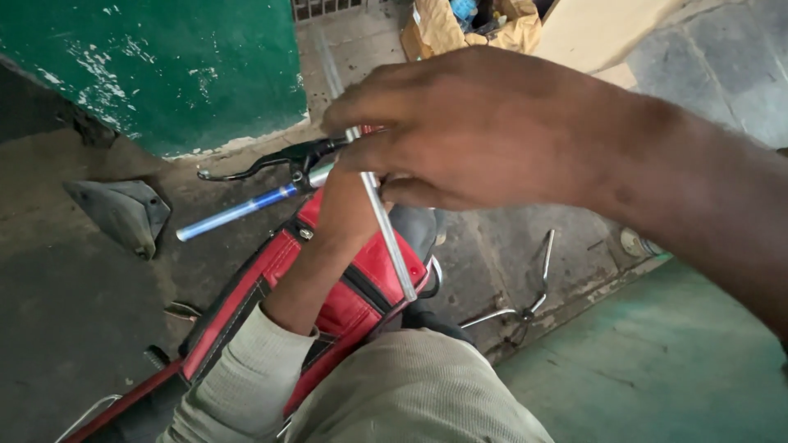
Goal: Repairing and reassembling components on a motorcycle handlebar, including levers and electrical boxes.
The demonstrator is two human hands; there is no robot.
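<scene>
Head view, only one camera. Right hand (484,131) fills the upper centre, close to the lens. Its fingers are curled narrow around the top of a long metal rod (386,226), likely a T-handle wrench; the rod runs down and right across the red motorcycle tank cover (353,303). The rod's upper end continues blurred past the knuckles toward the wall, and I can't make out its tip.

Left hand (349,205) is mostly hidden behind the right hand and the rod. Only the wrist and forearm in a grey-beige sleeve (246,377) show, so I cannot tell how its fingers stand or whether they hold anything. It reaches up toward the handlebar area.

Handlebar: a bare bar end with a blue sleeve (234,212) sticks out to the left, with a black brake lever (263,164) just above it. The joint between lever mount and bar is covered by the hands.

The person's knee in grey trousers (410,394) is cut off at the bottom edge.

On the floor: a dark plastic panel (119,213) at left, and a chrome cross-shaped wrench (525,295) at right, partly behind the bike.

Packages: a crumpled tan cardboard box (468,29) at top centre, cut by the frame, with something blue inside that is too small to identify. A pale board (599,29) lies beside it. Green painted wall (164,66) at upper left, paint chipped white.
</scene>
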